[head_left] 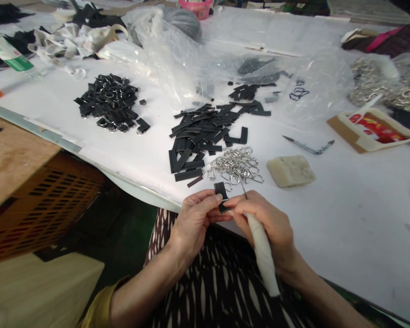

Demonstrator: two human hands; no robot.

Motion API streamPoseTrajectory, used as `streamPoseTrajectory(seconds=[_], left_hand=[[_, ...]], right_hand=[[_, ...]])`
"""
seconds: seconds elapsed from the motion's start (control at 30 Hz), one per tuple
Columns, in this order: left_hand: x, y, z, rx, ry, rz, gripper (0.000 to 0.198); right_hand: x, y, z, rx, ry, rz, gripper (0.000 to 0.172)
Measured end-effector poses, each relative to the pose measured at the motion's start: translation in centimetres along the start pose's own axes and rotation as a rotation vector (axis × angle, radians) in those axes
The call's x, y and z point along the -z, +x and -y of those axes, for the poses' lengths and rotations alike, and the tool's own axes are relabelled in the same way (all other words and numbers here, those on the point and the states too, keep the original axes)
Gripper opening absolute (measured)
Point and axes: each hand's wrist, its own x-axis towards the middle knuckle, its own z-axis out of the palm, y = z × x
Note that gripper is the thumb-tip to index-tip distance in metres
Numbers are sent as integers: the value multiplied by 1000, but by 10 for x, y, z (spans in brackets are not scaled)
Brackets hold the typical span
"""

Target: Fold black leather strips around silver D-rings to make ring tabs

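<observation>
Between the thumb and fingers of my left hand (pixel 198 212) is a short black strap piece (pixel 220 191), with what looks like a metal ring at its middle. My right hand (pixel 266 216) touches the strap's lower end with its fingertips. It also holds a tool with a wrapped white handle (pixel 262 255), whose thin metal tip points up past the fingers. Just beyond my hands lies a small heap of silver D-rings (pixel 237 161). Behind them spreads a pile of flat black strap pieces (pixel 198 130). Farther left is a pile of black straps folded around rings (pixel 111 102).
A yellowish block (pixel 290 171) lies right of the rings, near metal thread snips (pixel 307 145). Beyond stands a cardboard-sided tray (pixel 353 134) with red packaging. Clear plastic bags (pixel 177 59) cover the back. An orange crate (pixel 48 205) stands below the table's left edge.
</observation>
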Motion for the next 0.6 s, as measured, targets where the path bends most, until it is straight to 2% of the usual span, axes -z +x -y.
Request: streamPoseTrajectory(seconds=[0.2,0.4,0.5,0.6], left_hand=[[-1,-5,8,-165,175,30,8],[3,-9,12,-266,281,55,16],[1,-10,11,-272,286,82,13],[-2,-10,9,-243,337,53,10]], right_hand=[[-1,3,6,-187,-2,-99,14],[3,8,7,-336,97,-104,11],[3,8,5,-365,177,-94,12],[1,7,3,-383,221,-96,13]])
